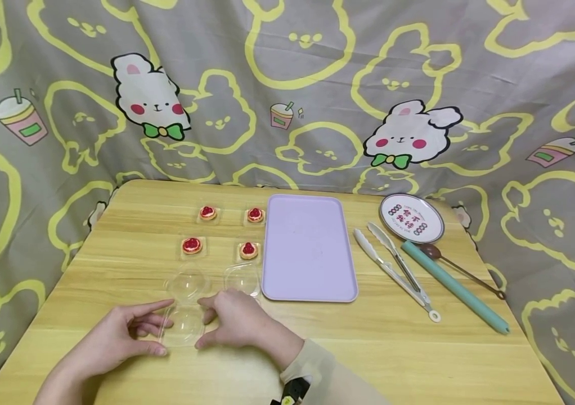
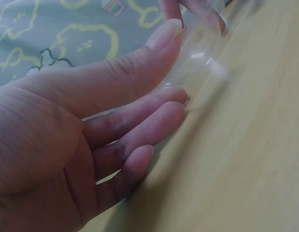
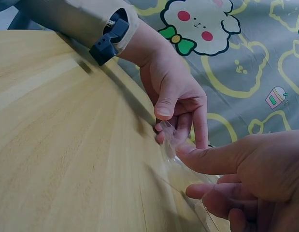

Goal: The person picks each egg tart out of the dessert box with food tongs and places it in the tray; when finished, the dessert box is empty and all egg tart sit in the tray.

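An open clear plastic clamshell box point(image 1: 184, 325) lies on the table near its front, with two rounded halves joined one behind the other. My left hand point(image 1: 127, 332) holds the left side of the nearer half, thumb at the front corner and index finger at the back. From the opposite side my right hand point(image 1: 239, 320) grips the same half between thumb and fingers. In the left wrist view, the thumb point(image 2: 163, 36) touches the thin plastic edge. Another clear plastic piece point(image 1: 242, 277) lies just beyond the right hand. No food shows in the held box.
Several small red-topped tarts point(image 1: 192, 246) sit in clear packaging behind the box. A lilac tray point(image 1: 310, 247) lies to their right. Further right are tongs point(image 1: 394, 270), a round plate point(image 1: 412, 218) with red lettering, a green rod point(image 1: 454, 287) and a brown long-handled spoon point(image 1: 462, 267).
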Action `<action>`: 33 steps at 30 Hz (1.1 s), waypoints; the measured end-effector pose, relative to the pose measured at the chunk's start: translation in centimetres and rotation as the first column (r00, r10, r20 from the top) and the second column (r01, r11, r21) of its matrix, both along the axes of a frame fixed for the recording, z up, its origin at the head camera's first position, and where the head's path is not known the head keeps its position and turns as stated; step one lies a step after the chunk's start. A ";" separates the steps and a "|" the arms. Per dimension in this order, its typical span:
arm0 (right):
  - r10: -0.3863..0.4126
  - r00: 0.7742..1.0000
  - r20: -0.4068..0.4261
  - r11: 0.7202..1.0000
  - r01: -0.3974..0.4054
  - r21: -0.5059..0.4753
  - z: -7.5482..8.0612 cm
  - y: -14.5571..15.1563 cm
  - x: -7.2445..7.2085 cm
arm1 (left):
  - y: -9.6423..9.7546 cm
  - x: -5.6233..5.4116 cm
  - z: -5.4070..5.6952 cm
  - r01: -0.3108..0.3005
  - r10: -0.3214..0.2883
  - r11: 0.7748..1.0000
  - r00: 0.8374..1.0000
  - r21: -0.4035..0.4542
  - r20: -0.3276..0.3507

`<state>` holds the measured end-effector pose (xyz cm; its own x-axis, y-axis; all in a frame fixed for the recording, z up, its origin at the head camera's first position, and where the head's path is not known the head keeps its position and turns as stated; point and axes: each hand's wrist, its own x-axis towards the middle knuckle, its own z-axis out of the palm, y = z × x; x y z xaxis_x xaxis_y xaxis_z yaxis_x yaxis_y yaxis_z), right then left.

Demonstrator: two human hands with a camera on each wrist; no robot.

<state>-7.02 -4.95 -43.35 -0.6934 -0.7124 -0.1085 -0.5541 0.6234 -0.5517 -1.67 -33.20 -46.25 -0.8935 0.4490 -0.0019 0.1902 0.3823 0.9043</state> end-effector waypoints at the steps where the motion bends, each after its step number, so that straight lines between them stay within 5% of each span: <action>1: -0.002 1.000 0.001 1.000 0.002 -0.004 0.0 0.0 0.0 | 0.0 0.0 0.0 0.003 -0.003 1.000 1.000 0.001 0.002; 12: -0.029 0.999 0.037 0.998 0.030 -0.049 0.5 0.7 -0.2 | -0.5 -0.1 0.7 0.004 -0.004 1.000 1.000 0.001 0.005; 21: -0.059 0.993 0.106 0.983 0.077 -0.166 2.3 3.1 -1.5 | -0.9 -0.1 2.4 -0.093 0.085 0.992 0.991 -0.085 -0.103; 26: -0.087 0.988 0.130 0.962 0.117 -0.248 3.5 5.4 -2.9 | 0.0 -0.6 3.5 -0.170 0.146 0.978 0.971 -0.118 -0.188; 33: -0.194 0.972 0.130 0.907 0.228 -0.354 4.7 10.1 -4.8 | 2.1 -2.8 5.0 -0.220 0.155 0.962 0.929 -0.162 -0.337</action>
<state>-11.80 5.16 -38.60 -0.8312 -0.5526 0.0612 -0.3692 0.4665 -0.8038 -4.49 -31.09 -41.22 -0.9290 0.2927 0.2264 0.3628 0.6005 0.7126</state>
